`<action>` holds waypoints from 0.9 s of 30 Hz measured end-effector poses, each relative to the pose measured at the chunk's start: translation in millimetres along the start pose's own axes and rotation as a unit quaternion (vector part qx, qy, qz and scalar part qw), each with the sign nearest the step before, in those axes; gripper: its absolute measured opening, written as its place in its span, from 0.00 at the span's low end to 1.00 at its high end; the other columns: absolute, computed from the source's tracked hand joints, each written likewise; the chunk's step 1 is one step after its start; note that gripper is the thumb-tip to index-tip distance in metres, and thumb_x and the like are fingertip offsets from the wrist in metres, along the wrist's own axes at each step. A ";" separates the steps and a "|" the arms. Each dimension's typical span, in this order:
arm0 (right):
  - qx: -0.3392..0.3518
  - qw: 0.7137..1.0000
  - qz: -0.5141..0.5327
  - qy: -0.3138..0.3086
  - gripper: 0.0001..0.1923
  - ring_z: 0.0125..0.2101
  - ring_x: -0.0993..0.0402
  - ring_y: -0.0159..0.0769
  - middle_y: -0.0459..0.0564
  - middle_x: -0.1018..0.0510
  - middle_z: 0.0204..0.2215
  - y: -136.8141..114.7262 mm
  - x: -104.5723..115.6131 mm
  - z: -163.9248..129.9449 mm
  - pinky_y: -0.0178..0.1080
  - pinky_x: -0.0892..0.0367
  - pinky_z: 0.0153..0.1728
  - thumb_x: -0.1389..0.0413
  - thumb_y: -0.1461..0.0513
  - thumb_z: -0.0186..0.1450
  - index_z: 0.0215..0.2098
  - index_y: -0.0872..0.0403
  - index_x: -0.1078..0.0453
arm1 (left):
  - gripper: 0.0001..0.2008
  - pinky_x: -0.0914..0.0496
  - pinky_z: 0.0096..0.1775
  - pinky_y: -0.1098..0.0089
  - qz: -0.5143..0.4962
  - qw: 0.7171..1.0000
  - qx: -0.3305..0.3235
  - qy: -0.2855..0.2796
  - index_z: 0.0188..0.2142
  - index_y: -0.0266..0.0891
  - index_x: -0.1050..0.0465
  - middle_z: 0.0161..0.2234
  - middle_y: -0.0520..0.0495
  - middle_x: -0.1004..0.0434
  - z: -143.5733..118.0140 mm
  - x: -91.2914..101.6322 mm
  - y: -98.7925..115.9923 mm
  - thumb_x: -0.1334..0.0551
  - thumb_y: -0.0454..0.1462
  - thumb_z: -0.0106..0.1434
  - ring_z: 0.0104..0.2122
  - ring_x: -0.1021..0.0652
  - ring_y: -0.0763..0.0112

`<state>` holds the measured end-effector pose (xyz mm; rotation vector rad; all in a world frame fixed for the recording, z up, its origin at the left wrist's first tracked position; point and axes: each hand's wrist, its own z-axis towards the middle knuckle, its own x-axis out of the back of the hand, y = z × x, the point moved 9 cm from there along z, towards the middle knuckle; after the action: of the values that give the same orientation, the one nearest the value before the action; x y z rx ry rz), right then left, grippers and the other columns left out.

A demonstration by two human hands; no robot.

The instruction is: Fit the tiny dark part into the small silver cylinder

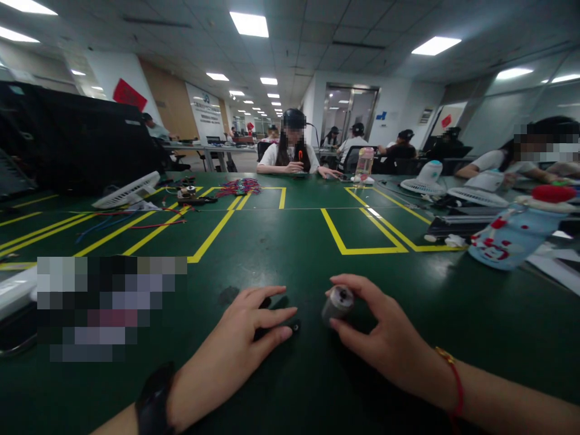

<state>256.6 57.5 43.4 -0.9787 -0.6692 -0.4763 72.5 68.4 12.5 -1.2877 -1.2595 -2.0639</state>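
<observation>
head | right hand [389, 338] pinching metal cylinder [338, 303] | left hand [240, 344] flat on black part [276, 329]

Small grey metal cylinder [338, 304], tilted, just above green table, small black part [275, 331] lying flat beside it

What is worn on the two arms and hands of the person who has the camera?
Both forearms are bare, with no sleeves in view. The left hand has a black band, perhaps a watch, on its wrist. The right hand has a thin red string bracelet with a small gold piece. No gloves or rings show.
</observation>
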 end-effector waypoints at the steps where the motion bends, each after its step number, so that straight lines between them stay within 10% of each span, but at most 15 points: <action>1: -0.010 0.999 -0.031 0.027 0.25 0.46 0.30 0.34 0.49 0.29 0.48 10.8 17.2 -2.1 0.39 0.33 0.48 0.45 0.58 0.60 0.55 0.49 0.41 | 0.17 0.39 0.57 0.49 -0.012 1.000 0.014 -0.006 0.53 0.60 0.31 0.60 0.53 0.36 -4.5 4.9 -7.2 0.42 0.44 0.65 0.58 0.34 0.56; 8: -0.221 0.928 -0.275 0.120 0.25 0.29 0.25 0.37 0.53 0.25 0.41 144.9 153.8 -74.8 0.35 0.31 0.23 0.46 0.48 0.59 0.52 0.46 0.37 | 0.20 0.43 0.59 0.50 -0.041 0.990 0.138 -0.002 0.56 0.60 0.36 0.60 0.56 0.35 -47.8 39.2 -75.0 0.45 0.51 0.65 0.59 0.34 0.57; 13: -0.195 0.904 -0.360 0.123 0.29 0.35 0.25 0.45 0.59 0.25 0.41 170.9 181.6 -96.0 0.44 0.30 0.30 0.42 0.46 0.55 0.50 0.50 0.36 | 0.21 0.41 0.59 0.52 -0.013 0.990 0.138 -0.006 0.58 0.59 0.38 0.62 0.56 0.38 -50.3 29.0 -76.9 0.46 0.51 0.66 0.60 0.35 0.59; 17: -0.020 0.897 -0.413 0.158 0.36 0.56 0.41 0.52 0.60 0.36 0.55 86.0 132.7 -63.5 0.54 0.44 0.55 0.43 0.48 0.56 0.57 0.55 0.43 | 0.25 0.47 0.60 0.45 0.077 0.992 0.093 -0.024 0.62 0.61 0.47 0.66 0.56 0.48 -48.0 17.9 -65.0 0.47 0.50 0.66 0.63 0.43 0.56; 20: 0.101 0.957 -0.272 0.003 0.28 0.55 0.40 0.41 0.52 0.37 0.56 21.2 43.9 -31.2 0.48 0.41 0.54 0.46 0.54 0.62 0.59 0.48 0.43 | 0.27 0.54 0.59 0.39 0.143 0.988 0.046 -0.031 0.63 0.61 0.51 0.66 0.55 0.49 -47.6 13.3 -56.7 0.47 0.49 0.66 0.64 0.46 0.52; 24: 0.100 0.979 -0.097 -0.146 0.19 0.47 0.35 0.34 0.50 0.30 0.47 -26.1 -47.0 -0.9 0.40 0.35 0.48 0.48 0.58 0.65 0.54 0.49 0.35 | 0.30 0.49 0.59 0.42 0.158 0.987 0.041 -0.010 0.65 0.58 0.53 0.66 0.52 0.47 -48.2 15.8 -56.0 0.46 0.49 0.66 0.63 0.43 0.52; 27: 0.084 0.981 -0.036 -0.170 0.11 0.41 0.33 0.30 0.48 0.27 0.38 -35.6 -65.6 10.8 0.36 0.34 0.43 0.51 0.60 0.67 0.39 0.52 0.28 | 0.34 0.49 0.60 0.43 0.159 0.986 0.057 0.000 0.66 0.53 0.57 0.65 0.49 0.47 -49.9 17.9 -59.1 0.45 0.51 0.65 0.63 0.42 0.53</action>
<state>184.2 54.4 22.5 -0.8858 -1.0394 -0.3107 -3.2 58.6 -8.9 -1.3380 -1.0745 -1.7450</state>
